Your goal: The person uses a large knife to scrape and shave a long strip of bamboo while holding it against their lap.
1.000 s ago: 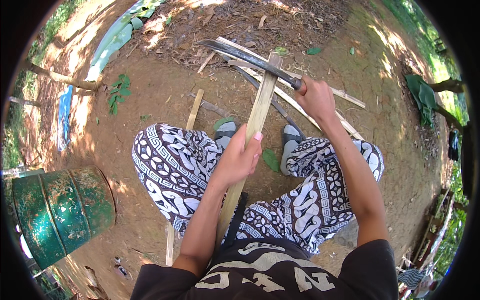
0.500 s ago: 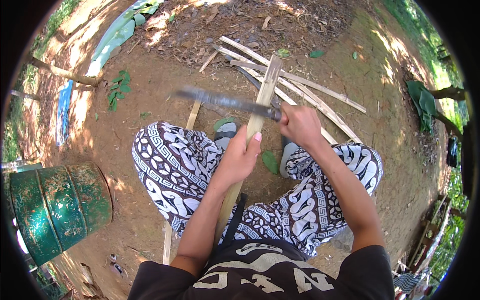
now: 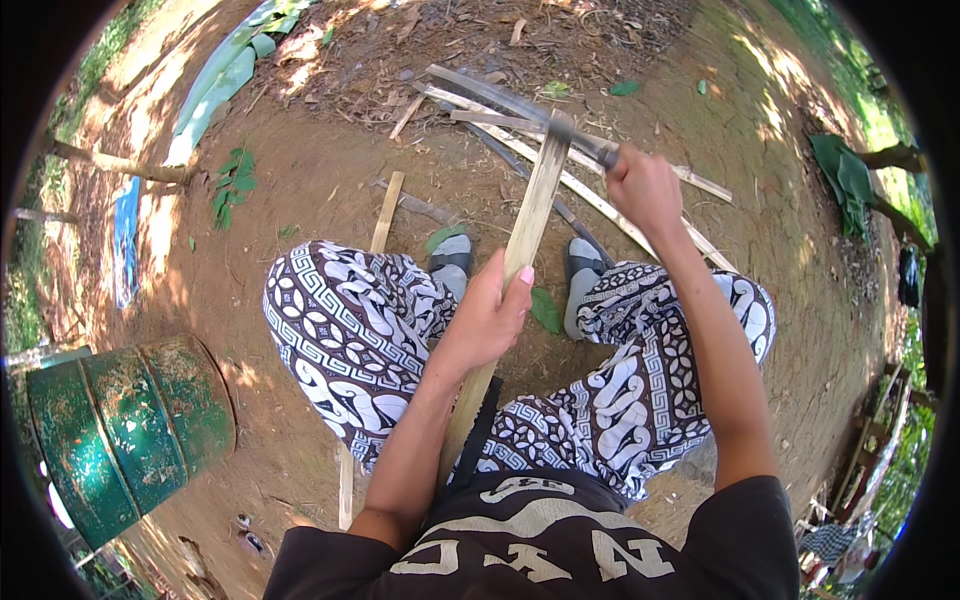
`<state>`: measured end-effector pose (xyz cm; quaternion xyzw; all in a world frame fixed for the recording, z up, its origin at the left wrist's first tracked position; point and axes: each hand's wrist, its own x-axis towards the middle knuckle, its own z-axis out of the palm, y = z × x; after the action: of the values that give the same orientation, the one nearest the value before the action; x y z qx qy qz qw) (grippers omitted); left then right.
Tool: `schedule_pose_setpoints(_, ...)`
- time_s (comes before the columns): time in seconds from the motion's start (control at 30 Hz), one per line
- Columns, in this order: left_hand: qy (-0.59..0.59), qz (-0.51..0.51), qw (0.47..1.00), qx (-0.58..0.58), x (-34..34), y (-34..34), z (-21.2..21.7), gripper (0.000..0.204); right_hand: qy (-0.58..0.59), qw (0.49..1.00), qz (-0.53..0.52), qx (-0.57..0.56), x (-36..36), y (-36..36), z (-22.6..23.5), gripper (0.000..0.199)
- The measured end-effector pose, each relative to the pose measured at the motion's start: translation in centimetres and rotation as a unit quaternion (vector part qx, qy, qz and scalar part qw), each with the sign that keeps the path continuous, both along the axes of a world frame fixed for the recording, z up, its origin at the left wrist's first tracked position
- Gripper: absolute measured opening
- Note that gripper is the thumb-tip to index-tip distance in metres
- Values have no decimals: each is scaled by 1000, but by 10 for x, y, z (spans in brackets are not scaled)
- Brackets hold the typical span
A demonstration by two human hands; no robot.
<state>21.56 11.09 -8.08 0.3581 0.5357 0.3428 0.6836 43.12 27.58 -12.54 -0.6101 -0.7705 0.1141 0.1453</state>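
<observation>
My left hand [image 3: 488,318] is wrapped round the middle of a long, pale wooden strip [image 3: 535,210]. The strip leans from my lap up and away between my knees, its lower end against my waist. In my right hand [image 3: 645,192] is the handle of a machete [image 3: 500,97], its blade slightly blurred and pointing to the far left. That blade crosses the strip at its far end; I cannot tell how deep the edge sits, if at all.
Several split wooden strips [image 3: 690,235] lie crosswise on the bare earth beyond my feet. Another strip [image 3: 387,212] lies by my left knee. A rusty green drum [image 3: 130,430] stands at the left. Large green leaves [image 3: 215,90] lie far left.
My right hand has moved the machete up and away along the strip, from just beyond my left hand to the far end. My left hand keeps its hold, shifted only slightly.
</observation>
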Motion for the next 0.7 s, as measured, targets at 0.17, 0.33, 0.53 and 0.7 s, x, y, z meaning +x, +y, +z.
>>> schedule_pose_setpoints(0.17,-114,-41,992,-43,5,14,37,27,-9,970,-202,-135,39,11,-16,26)
schedule_pose_setpoints(0.33,-69,-105,991,-52,39,23,19,30,94,956,-210,-184,53,-13,-14,26)
schedule_pose_setpoints(0.53,12,-135,991,-4,77,9,40,37,199,951,-206,-115,85,-41,38,25)
schedule_pose_setpoints(0.7,-53,-173,982,51,101,-8,67,32,521,787,-300,-137,106,-110,118,22)
